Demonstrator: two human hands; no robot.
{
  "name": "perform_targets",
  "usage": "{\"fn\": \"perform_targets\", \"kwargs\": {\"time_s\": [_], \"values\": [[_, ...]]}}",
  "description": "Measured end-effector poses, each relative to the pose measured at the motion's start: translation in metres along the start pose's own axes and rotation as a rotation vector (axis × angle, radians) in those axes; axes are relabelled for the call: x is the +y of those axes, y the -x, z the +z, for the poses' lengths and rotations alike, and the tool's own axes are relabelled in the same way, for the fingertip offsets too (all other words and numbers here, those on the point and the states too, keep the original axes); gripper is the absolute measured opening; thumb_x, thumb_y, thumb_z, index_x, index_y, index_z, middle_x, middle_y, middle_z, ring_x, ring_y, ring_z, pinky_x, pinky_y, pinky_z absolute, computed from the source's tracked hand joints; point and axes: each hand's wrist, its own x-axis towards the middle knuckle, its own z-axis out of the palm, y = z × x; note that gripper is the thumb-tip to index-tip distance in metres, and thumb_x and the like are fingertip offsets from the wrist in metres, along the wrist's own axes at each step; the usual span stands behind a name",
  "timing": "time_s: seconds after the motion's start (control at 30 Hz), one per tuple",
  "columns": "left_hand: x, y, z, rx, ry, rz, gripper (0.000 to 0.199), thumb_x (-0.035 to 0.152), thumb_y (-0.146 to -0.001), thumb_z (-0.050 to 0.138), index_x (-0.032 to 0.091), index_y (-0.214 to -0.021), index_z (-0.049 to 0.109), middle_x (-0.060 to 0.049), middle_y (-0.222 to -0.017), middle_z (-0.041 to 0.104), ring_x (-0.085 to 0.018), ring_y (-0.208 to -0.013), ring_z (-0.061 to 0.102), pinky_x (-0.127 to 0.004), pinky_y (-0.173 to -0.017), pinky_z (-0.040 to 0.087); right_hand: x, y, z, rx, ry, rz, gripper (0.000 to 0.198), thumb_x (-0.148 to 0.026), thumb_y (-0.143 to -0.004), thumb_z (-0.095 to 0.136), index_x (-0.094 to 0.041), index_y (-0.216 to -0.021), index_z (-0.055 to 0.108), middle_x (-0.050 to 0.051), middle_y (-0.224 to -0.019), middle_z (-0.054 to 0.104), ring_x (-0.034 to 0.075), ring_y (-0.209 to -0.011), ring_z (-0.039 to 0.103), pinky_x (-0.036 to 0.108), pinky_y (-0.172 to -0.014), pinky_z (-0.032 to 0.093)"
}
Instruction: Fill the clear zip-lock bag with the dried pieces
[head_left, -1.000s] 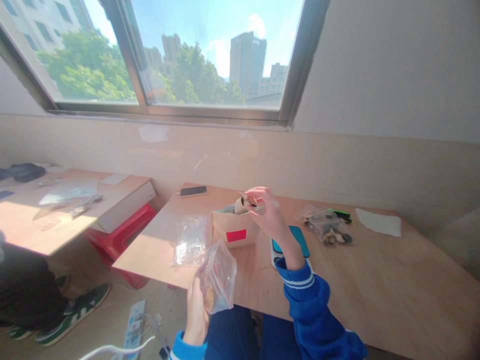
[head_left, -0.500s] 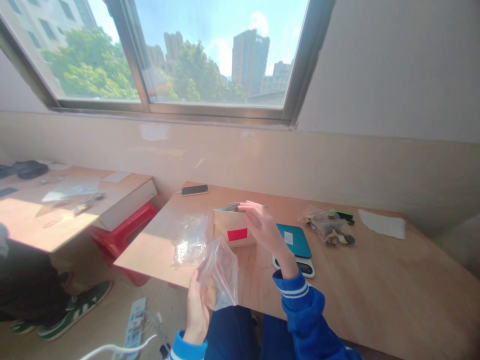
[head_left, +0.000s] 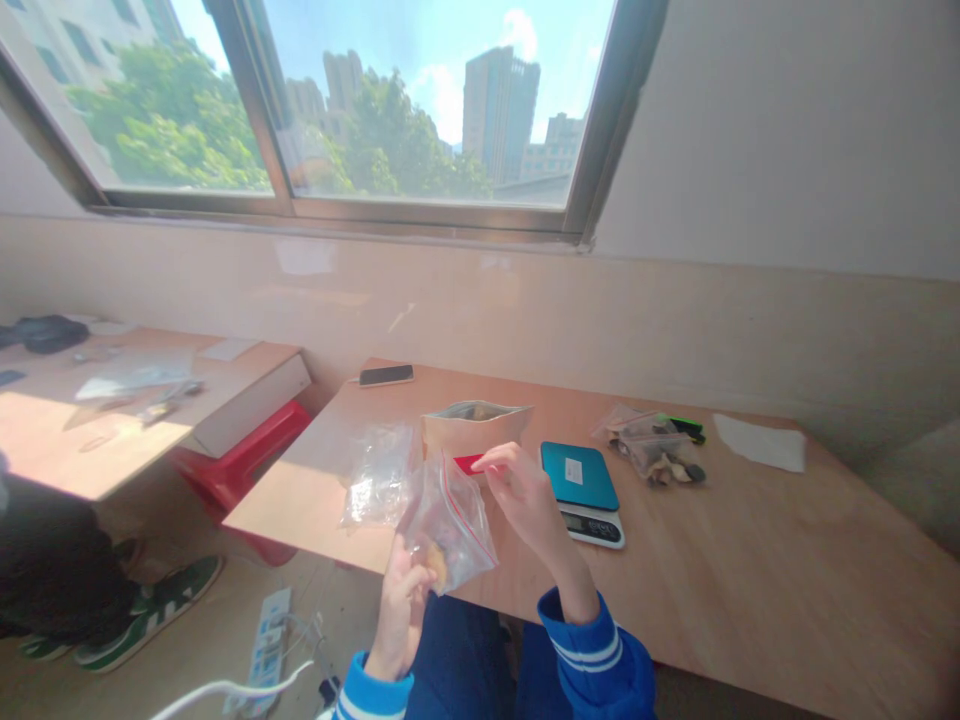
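Two hands meet at the table's near edge: our left hand (head_left: 401, 600) grips a crinkly clear zip bag (head_left: 450, 520) with a red seal strip, our right hand (head_left: 525, 495) pinching its mouth. Just beyond stands an open kraft pouch (head_left: 472, 430) with a red label, writing unreadable; right of it, a teal-topped digital scale (head_left: 581, 480).

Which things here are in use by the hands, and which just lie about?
In use: left hand, zip bag, right hand, paper pouch.

Lying about: phone, scale, clear bags, bag of bits, white sheet.
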Motion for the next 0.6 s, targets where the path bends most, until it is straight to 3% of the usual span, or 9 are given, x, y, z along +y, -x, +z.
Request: {"fn": "perform_targets", "kwargs": {"time_s": [0.1,0.2,0.33,0.47,0.6], "values": [[0.005,0.003,0.004,-0.079,-0.040,0.035,0.093,0.010,-0.059,0.060,0.041,-0.143,0.033,0.005,-0.131,0.059,-0.019,-0.104,0.063,-0.024,-0.080,0.052,-0.003,0.014,0.003,-0.297,-0.111,0.212,0.016,-0.017,-0.087,0.048,-0.022,-0.088,0.064,0.001,-0.087,0.069,0.016,-0.081,0.065,0.028,-0.072,0.051],[0.008,0.007,0.007,-0.141,0.005,0.057,0.094,0.013,-0.064,0.066,0.041,-0.145,0.028,0.001,-0.146,0.046,-0.026,-0.129,0.047,-0.036,-0.102,0.043,0.004,0.027,0.004,-0.372,-0.141,0.334,0.016,-0.020,-0.088,0.048,-0.020,-0.088,0.064,0.000,-0.078,0.068,0.014,-0.070,0.063,0.024,-0.063,0.048],[0.008,0.007,0.008,-0.182,0.020,0.049,0.093,0.021,-0.074,0.069,0.038,-0.149,0.017,-0.006,-0.148,0.044,-0.028,-0.132,0.045,-0.042,-0.108,0.038,0.016,0.035,0.004,-0.570,-0.240,0.401,0.019,-0.026,-0.086,0.053,-0.021,-0.099,0.066,-0.004,-0.060,0.060,0.010,-0.051,0.055,0.020,-0.048,0.044],[0.006,0.004,0.009,-0.172,-0.010,0.087,0.089,0.025,-0.075,0.072,0.033,-0.147,0.022,-0.008,-0.152,0.038,-0.027,-0.136,0.039,-0.036,-0.109,0.038,0.016,0.035,0.008,-0.565,-0.276,0.490,0.031,-0.037,-0.089,0.052,-0.023,-0.114,0.063,-0.006,-0.049,0.051,0.007,-0.034,0.044,0.018,-0.034,0.032],[0.001,0.002,0.010,-0.196,0.010,0.048,0.090,0.029,-0.075,0.073,0.029,-0.148,0.021,-0.014,-0.143,0.048,-0.029,-0.130,0.047,-0.040,-0.105,0.042,0.013,0.038,0.016,-0.538,-0.245,0.512,0.041,-0.045,-0.087,0.055,-0.024,-0.122,0.059,-0.006,-0.046,0.050,0.008,-0.030,0.037,0.020,-0.031,0.028]]}}
